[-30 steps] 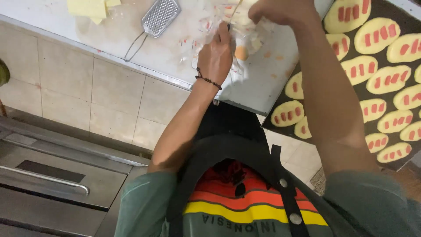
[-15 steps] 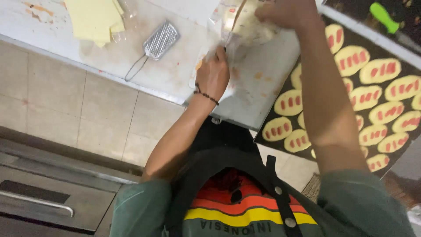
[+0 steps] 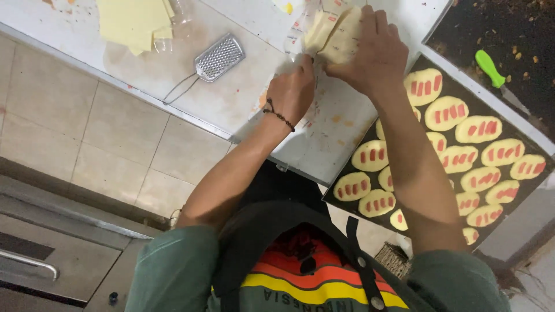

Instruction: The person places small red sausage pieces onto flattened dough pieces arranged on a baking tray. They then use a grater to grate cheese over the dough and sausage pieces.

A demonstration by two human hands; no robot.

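My right hand [image 3: 370, 52] is shut around a pale yellow lump of dough in a clear plastic bag [image 3: 335, 34], held over the white worktop [image 3: 254, 92]. My left hand [image 3: 295, 89], with a dark bead bracelet at the wrist, pinches the bag's lower end just left of the right hand. Both hands touch the same bag.
A dark baking tray [image 3: 439, 63] with several oval yellow pastries striped red lies to the right. A small metal grater [image 3: 217, 58] and a stack of yellow sheets [image 3: 133, 23] lie on the worktop's left. A green-handled knife [image 3: 491, 69] rests at far right. An oven [image 3: 34, 254] stands bottom left.
The view has tilted, sliding the worktop and tray. My right hand has closed more fully over the dough bag, and my left hand has shifted up to its lower end.
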